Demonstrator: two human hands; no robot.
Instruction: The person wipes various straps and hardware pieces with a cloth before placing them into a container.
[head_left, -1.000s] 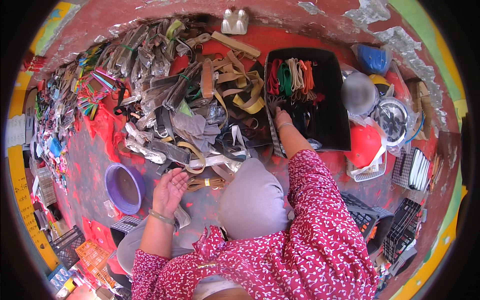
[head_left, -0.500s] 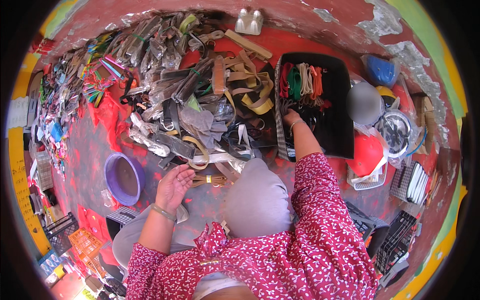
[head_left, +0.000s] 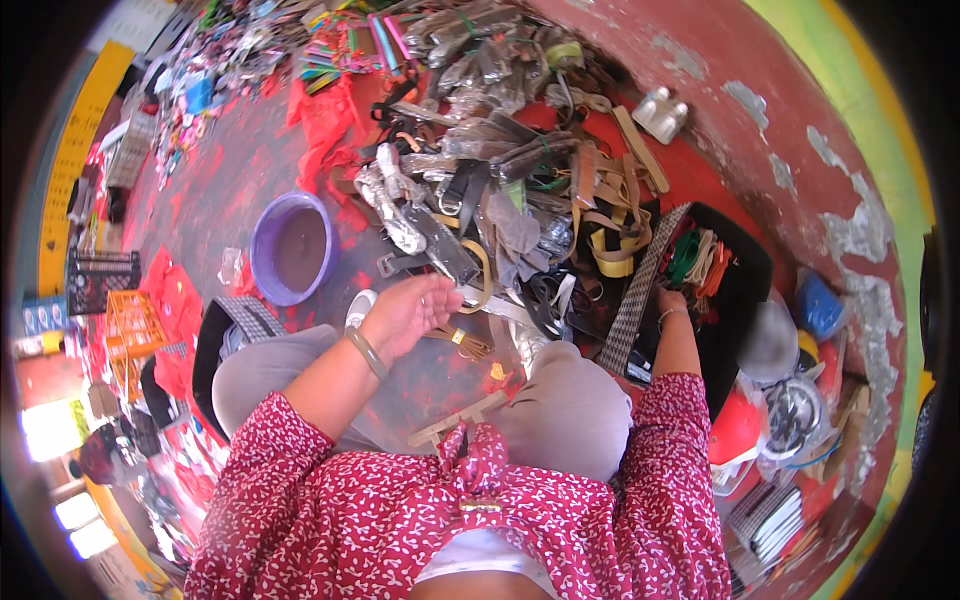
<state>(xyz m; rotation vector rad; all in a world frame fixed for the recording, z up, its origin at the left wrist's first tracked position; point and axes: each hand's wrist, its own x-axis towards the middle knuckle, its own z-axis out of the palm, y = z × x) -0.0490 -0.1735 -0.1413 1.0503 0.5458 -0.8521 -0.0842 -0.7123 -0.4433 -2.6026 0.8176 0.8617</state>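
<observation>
My right hand (head_left: 671, 302) reaches into a black box (head_left: 640, 300) with a houndstooth-patterned side, and its fingers are hard to make out against the dark inside. Just beyond it in the box lie bundles of laces: green (head_left: 684, 258), whitish and orange (head_left: 714, 273). My left hand (head_left: 412, 312) hovers over the floor with fingers loosely stretched and nothing in it. Close to its fingertips are a tan strap loop (head_left: 484, 280) and plastic-wrapped dark belts (head_left: 440, 245). A tied bundle of brown laces (head_left: 462, 343) lies on the floor below it.
A purple basin (head_left: 293, 248) stands to the left. Ahead is a heap of wrapped belts and straps (head_left: 500, 140). A wooden piece (head_left: 458, 418) rests between my legs. At right are a red cap (head_left: 735, 428), bagged items and a peeling wall (head_left: 780, 170). An orange crate (head_left: 132, 335) is far left.
The view has turned, so the heap and box appear shifted right and tilted. My right hand remains in the box; my left hand is still raised, its fingers now straighter.
</observation>
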